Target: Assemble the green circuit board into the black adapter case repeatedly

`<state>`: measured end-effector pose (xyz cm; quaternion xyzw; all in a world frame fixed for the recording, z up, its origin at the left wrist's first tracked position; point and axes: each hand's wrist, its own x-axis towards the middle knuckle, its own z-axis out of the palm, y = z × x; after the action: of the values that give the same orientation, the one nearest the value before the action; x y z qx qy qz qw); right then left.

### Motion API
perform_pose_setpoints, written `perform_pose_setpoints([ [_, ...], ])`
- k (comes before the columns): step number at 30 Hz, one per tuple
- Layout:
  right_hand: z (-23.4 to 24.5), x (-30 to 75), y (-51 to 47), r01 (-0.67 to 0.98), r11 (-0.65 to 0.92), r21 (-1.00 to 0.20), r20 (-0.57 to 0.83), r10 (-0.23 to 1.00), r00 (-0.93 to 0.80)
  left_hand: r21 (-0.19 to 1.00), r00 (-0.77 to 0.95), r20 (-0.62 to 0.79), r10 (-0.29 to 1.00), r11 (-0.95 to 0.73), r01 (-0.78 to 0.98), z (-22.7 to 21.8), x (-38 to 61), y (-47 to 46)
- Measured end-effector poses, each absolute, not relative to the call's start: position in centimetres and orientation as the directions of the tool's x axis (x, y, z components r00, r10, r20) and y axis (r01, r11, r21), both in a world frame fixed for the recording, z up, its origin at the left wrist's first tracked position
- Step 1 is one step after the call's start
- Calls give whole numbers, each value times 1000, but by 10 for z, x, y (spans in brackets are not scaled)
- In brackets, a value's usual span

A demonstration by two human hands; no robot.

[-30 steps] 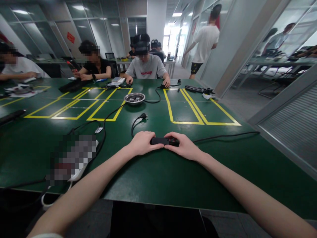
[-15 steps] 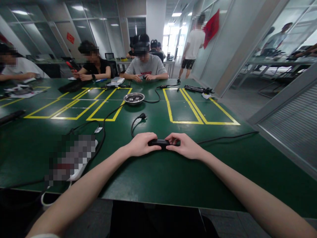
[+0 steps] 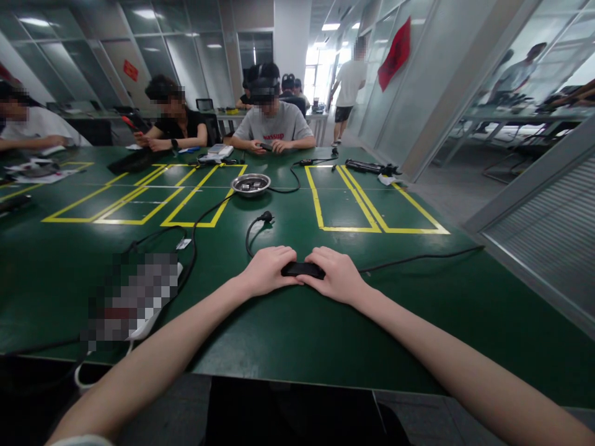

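Observation:
A small black box-shaped device (image 3: 303,269) lies on the green table (image 3: 297,322) in front of me. My left hand (image 3: 268,269) grips its left end with curled fingers. My right hand (image 3: 335,274) covers its right end, fingers closed over it. A black cable (image 3: 418,256) runs from the device to the right. A second black cord with a plug (image 3: 266,217) curls just beyond my left hand.
A metal bowl (image 3: 251,184) sits further back amid yellow tape outlines (image 3: 346,204). A white power strip (image 3: 149,310) and black cords lie at the left. Several people sit across the table; one person walks in the far corridor.
My two hands have closed in on each other over the black device, so less of it shows. The person in the corridor has walked further away.

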<state>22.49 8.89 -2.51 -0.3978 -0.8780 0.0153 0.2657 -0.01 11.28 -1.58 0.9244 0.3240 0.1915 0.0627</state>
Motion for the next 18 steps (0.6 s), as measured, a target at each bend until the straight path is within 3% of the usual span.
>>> perform_pose_setpoints([
  [3, -26, 226, 91, 694, 697, -180, 452, 685, -571, 281, 692, 319, 647, -762, 583, -14, 1, 110],
  [6, -25, 228, 93, 691, 678, -249, 450, 713, -538, 297, 695, 348, 629, -777, 554, -13, 1, 108],
  [13, -21, 235, 98, 620, 543, -566, 314, 837, -448, 1, 814, 366, 452, -874, 485, -16, 2, 111],
  [18, -18, 240, 95, 574, 503, -647, 274, 855, -440, -47, 823, 312, 476, -857, 513, -10, 4, 109],
])
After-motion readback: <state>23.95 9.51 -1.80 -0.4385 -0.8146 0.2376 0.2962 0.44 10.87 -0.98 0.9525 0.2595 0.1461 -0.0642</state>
